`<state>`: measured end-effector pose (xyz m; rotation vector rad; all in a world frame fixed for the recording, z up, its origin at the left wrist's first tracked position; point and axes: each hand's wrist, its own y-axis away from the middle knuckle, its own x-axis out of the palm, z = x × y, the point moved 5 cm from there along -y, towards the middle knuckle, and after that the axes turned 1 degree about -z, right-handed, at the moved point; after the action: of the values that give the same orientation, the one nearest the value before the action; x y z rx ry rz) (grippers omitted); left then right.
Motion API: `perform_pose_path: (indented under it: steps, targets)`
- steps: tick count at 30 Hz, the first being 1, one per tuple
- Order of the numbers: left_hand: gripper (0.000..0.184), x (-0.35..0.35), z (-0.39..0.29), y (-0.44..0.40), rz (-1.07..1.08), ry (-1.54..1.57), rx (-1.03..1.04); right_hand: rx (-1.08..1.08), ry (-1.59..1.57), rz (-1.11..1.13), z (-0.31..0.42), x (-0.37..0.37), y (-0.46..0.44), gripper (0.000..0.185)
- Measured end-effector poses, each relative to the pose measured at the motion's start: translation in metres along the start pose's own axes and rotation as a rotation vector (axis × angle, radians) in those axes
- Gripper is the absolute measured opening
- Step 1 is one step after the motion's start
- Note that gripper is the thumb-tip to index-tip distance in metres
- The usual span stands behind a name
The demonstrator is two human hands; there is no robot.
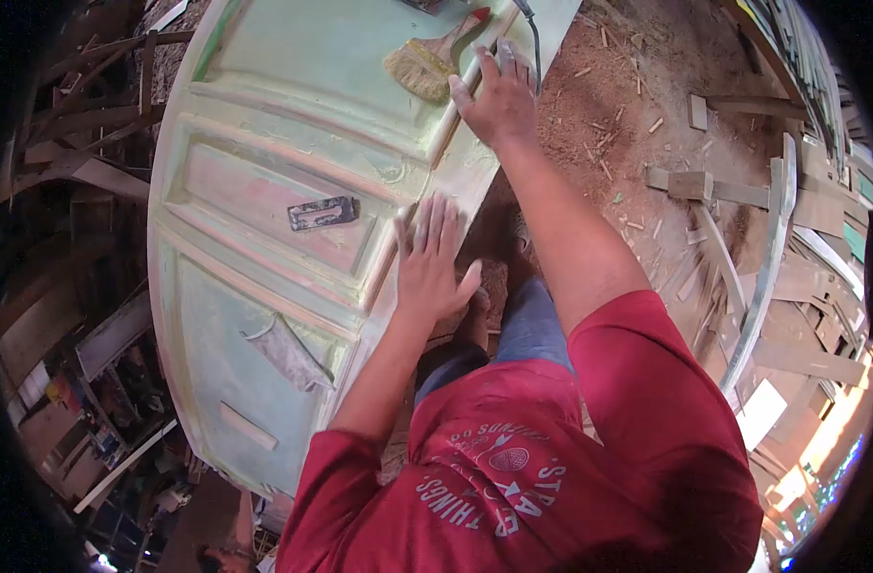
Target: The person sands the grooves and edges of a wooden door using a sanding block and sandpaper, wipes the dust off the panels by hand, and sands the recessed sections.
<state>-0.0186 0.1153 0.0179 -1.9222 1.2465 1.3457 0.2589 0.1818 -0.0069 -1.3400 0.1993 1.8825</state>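
Observation:
A large pale-green panelled wooden door (pixel 264 115) with raised mouldings lies in front of me. My left hand (pixel 431 258) rests on its near edge, fingers stretched out and thumb apart, with nothing visible in it. Farther up the same edge, my right hand (pixel 501 105) lies on the moulding with its fingers extended; whatever is under the fingertips is hidden. Just left of that hand is a wide brush (pixel 422 72) with pale bristles and a red-tipped handle. A dark rectangular block (pixel 322 213) sits on the middle panel.
A crumpled greyish sheet (pixel 288 353) and a thin wooden strip (pixel 248 426) lie on the nearer panel. A dark cord (pixel 536 43) hangs over the far edge. Wood scraps litter the dusty floor (pixel 589 105). Timber frames (pixel 766 258) stand at right.

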Motion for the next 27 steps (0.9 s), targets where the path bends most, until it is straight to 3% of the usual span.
perform_pose_path:
  steps: [2,9,14,20,27]
  targets:
    - [0.11,-0.002,0.003,0.026,0.042,0.008,-0.004,-0.007,0.012,-0.011,0.001,0.002,0.0,0.071]
    - [0.113,-0.006,-0.009,-0.047,-0.026,-0.047,-0.018,-0.035,0.021,-0.028,-0.001,0.003,0.0,0.072]
    - [0.112,0.005,0.002,0.036,0.037,0.003,-0.033,-0.025,0.017,-0.036,-0.002,0.002,-0.002,0.07]
    - [0.113,-0.002,-0.007,-0.053,-0.053,-0.016,-0.02,-0.004,-0.004,-0.011,-0.004,0.006,0.002,0.072]
    - [0.109,0.0,-0.002,0.02,-0.002,0.064,-0.041,-0.015,0.021,0.004,-0.003,0.005,0.0,0.072]
